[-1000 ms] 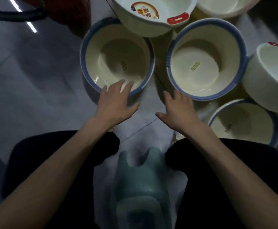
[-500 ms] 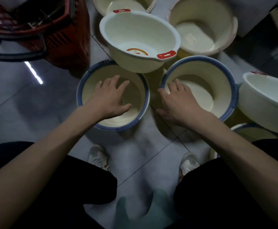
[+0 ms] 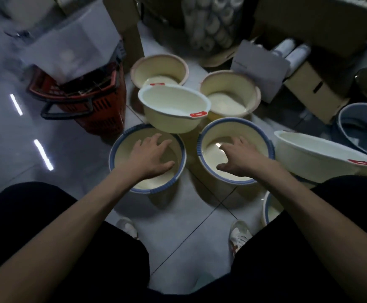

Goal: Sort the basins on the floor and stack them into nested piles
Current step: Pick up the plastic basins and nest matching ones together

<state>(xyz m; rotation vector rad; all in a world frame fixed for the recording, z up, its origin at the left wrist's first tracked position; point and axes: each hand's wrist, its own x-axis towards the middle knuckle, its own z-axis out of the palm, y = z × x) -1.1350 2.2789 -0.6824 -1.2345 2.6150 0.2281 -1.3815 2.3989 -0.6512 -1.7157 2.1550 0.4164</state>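
Two cream basins with blue rims stand side by side on the floor in front of me. My left hand (image 3: 149,155) hovers over the left blue-rimmed basin (image 3: 121,147), fingers spread and holding nothing. My right hand (image 3: 240,158) reaches into the right blue-rimmed basin (image 3: 208,127), fingers relaxed, also holding nothing. A white basin with red handle tabs (image 3: 174,106) leans tilted behind them. Two pink-rimmed basins (image 3: 159,68) (image 3: 230,92) stand farther back. Another white basin with a red tab (image 3: 313,154) lies at the right, and a third blue-rimmed basin (image 3: 267,208) peeks out by my right knee.
A red shopping basket (image 3: 80,99) with a white sheet on it stands at the left. Cardboard boxes (image 3: 315,88) and wrapped rolls (image 3: 208,22) crowd the back and right. A grey basin (image 3: 361,125) sits at the far right. My shoes (image 3: 239,235) rest on the tiled floor.
The view has tilted up, showing more of the room. Both hands have moved forward from the basins' near rims to over their insides.
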